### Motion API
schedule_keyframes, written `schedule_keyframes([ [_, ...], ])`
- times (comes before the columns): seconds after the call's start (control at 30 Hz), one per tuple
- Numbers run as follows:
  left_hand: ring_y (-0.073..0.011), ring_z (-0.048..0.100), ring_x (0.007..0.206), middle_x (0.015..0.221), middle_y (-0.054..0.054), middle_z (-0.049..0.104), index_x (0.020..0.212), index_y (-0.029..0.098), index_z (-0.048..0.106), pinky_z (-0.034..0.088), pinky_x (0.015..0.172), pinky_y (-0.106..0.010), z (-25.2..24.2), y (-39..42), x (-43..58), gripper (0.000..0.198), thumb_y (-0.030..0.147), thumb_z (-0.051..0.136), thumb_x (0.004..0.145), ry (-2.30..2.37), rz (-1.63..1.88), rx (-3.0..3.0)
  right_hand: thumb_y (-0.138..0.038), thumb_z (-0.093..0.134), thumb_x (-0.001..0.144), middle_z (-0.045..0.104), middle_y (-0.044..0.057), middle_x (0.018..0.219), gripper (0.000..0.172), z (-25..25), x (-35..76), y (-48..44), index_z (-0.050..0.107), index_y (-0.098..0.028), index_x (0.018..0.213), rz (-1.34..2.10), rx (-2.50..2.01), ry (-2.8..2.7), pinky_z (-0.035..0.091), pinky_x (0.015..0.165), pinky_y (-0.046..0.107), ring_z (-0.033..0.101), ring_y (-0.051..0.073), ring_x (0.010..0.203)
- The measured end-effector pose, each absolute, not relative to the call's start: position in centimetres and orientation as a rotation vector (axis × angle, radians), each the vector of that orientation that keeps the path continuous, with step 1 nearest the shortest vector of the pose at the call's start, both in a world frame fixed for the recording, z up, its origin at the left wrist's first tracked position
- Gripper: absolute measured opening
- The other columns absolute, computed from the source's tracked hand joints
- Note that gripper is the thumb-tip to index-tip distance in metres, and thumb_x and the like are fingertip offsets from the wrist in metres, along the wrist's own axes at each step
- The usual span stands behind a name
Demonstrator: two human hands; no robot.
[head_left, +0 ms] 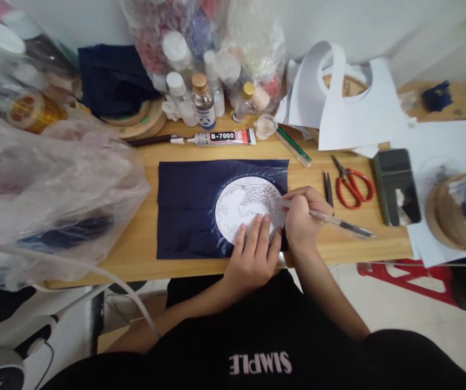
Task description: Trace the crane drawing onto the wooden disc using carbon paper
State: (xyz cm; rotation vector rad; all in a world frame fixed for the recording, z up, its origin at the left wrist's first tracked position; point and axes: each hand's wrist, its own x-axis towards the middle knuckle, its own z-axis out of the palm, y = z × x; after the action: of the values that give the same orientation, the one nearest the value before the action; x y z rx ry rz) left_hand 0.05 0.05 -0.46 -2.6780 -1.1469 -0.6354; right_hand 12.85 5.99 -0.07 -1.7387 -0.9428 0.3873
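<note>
A round white paper (pixel 228 208) printed with a line drawing of a bird lies on a dark blue cloth (pixel 186 211). Clear film seems to show around the paper's edge. My left hand (pixel 253 254) rests flat on the lower part of the paper, its fingers stretched out. In my right hand (pixel 304 216) is a clear-barrelled pen (pixel 334 220), gripped at the paper's right edge. Its tip end points left onto the drawing, and its back end reaches out to the right over the wooden table.
Right of the cloth lie black tweezers (pixel 328 188), red-handled scissors (pixel 354 187) and a phone (pixel 397 187). A glue tube (pixel 225 137), a green pen (pixel 293 145) and several bottles (pixel 204 103) line the back. A plastic bag (pixel 54 195) crowds the left; cut white paper (pixel 338 122) stands at back right.
</note>
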Motion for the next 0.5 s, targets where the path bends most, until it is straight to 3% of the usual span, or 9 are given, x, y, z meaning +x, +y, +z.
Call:
schedule_keyframes([
  [0.37, -0.0339, 0.057, 0.123, 0.132, -0.023, 0.057, 0.124, 0.007, 0.057, 0.038, 0.109, -0.048, -0.52, -0.01, 0.09, 0.042, 0.035, 0.053, 0.093, -1.153, -0.638, -2.678, -0.019, 0.044, 0.067, 0.059, -0.004, 0.051, 0.021, 0.26, 13.02, 6.01, 0.061, -0.02, 0.056, 0.389, -1.766, -1.065, 0.042, 0.049, 0.025, 0.054, 0.01, 0.048],
  [0.5, -0.0338, 0.057, 0.123, 0.131, -0.022, 0.058, 0.124, 0.008, 0.058, 0.041, 0.106, -0.047, -0.42, -0.02, 0.14, 0.042, 0.034, 0.052, 0.092, -1.159, -0.621, -2.672, -0.02, 0.044, 0.067, 0.059, -0.003, 0.051, 0.02, 0.27, 12.99, 5.98, 0.061, -0.02, 0.056, 0.417, -1.771, -1.066, 0.043, 0.048, 0.025, 0.053, 0.01, 0.047],
])
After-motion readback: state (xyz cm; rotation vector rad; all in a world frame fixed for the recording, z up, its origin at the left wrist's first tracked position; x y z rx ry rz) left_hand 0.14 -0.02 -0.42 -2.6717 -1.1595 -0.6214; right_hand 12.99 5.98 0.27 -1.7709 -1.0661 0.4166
